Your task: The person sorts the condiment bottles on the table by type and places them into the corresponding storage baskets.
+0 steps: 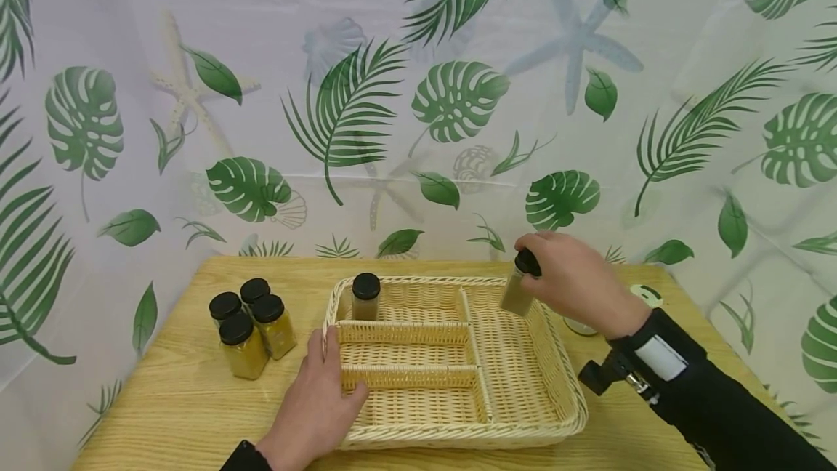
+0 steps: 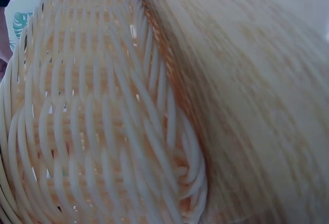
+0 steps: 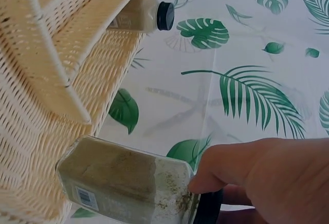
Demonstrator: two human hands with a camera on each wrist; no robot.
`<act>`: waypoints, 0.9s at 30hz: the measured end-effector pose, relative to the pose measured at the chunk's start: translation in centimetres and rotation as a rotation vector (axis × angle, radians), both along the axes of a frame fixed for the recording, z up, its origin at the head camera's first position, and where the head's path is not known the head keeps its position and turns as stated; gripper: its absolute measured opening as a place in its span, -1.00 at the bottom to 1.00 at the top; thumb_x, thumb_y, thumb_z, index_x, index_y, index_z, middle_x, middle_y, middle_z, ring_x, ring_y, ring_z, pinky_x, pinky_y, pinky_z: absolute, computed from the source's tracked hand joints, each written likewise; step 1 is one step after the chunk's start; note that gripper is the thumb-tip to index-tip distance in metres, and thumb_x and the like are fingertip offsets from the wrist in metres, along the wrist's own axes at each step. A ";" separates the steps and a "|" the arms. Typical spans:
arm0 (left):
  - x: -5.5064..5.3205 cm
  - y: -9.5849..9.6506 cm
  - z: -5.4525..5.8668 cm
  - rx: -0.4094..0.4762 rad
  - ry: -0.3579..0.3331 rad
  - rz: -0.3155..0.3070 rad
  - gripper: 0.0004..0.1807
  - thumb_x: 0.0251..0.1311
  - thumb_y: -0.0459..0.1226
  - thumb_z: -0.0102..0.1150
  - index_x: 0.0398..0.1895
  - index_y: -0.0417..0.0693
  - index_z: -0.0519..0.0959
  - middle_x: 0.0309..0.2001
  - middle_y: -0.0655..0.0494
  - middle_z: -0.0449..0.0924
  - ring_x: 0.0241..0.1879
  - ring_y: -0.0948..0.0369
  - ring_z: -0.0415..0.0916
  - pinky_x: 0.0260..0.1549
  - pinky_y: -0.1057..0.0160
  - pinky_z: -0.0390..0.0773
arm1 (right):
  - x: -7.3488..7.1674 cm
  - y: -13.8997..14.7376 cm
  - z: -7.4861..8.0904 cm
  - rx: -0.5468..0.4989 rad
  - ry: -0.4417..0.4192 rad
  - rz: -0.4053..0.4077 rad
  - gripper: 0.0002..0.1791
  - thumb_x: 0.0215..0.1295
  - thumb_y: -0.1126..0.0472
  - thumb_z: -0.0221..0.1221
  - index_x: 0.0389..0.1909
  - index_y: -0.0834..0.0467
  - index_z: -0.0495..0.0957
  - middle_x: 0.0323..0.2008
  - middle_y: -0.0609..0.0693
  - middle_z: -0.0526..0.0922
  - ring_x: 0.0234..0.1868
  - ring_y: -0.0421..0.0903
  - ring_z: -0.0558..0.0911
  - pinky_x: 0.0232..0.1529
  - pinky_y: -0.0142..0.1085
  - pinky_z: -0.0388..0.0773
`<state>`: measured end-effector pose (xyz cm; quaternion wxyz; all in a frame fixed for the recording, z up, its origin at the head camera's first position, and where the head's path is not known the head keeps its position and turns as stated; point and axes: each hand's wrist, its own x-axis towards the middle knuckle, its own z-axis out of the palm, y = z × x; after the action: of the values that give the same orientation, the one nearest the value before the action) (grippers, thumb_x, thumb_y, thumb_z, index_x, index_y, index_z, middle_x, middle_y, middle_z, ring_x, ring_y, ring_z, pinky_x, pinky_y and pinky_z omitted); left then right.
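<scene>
- The right hand (image 1: 582, 282) pinches a black-lidded glass powder jar (image 1: 516, 295) by its lid, tilted above the far right of the divided wicker basket (image 1: 458, 436).
- The left hand (image 1: 317, 402) rests on the basket's left rim, fingers fairly straight, thumb spread.
- A similar jar (image 1: 366, 304) stands in the far-left compartment.
- Four yellow-filled jars (image 1: 245, 356) cluster on the desk (image 1: 163, 398), left.

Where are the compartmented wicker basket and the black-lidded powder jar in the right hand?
Compartmented wicker basket (image 1: 405, 355): head view, middle compartment's floor.
Held black-lidded powder jar (image 3: 126, 179): right wrist view, clear body's side.
</scene>
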<state>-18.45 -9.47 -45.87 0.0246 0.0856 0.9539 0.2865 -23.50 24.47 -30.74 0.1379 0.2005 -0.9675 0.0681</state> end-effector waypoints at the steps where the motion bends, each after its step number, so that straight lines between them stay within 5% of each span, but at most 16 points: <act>1: 0.0 0.0 0.0 -0.001 0.003 0.000 0.03 0.20 0.05 0.05 0.48 -0.30 -0.25 0.45 -0.30 -0.34 0.32 -0.13 -0.09 0.06 -0.19 0.36 | -0.2 -0.4 0.0 -0.004 0.000 0.007 -0.59 0.02 0.27 0.26 -0.05 0.28 0.56 -0.25 0.09 0.61 -0.38 -0.08 0.49 -0.44 -0.17 0.52; 27: 0.0 -0.1 -0.2 0.008 0.015 -0.002 0.01 0.21 0.04 0.06 0.49 -0.29 -0.24 0.45 -0.29 -0.32 0.30 -0.14 -0.02 0.03 -0.16 0.40 | -3.3 -8.7 -2.5 0.016 0.005 0.200 -0.67 0.08 0.28 0.23 -0.08 0.19 0.57 -0.24 0.01 0.57 -0.35 -0.16 0.46 -0.43 -0.27 0.52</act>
<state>-18.48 -9.57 -46.09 0.0175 0.0887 0.9529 0.2895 -26.82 15.78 -33.27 0.1311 0.2976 -0.9428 0.0734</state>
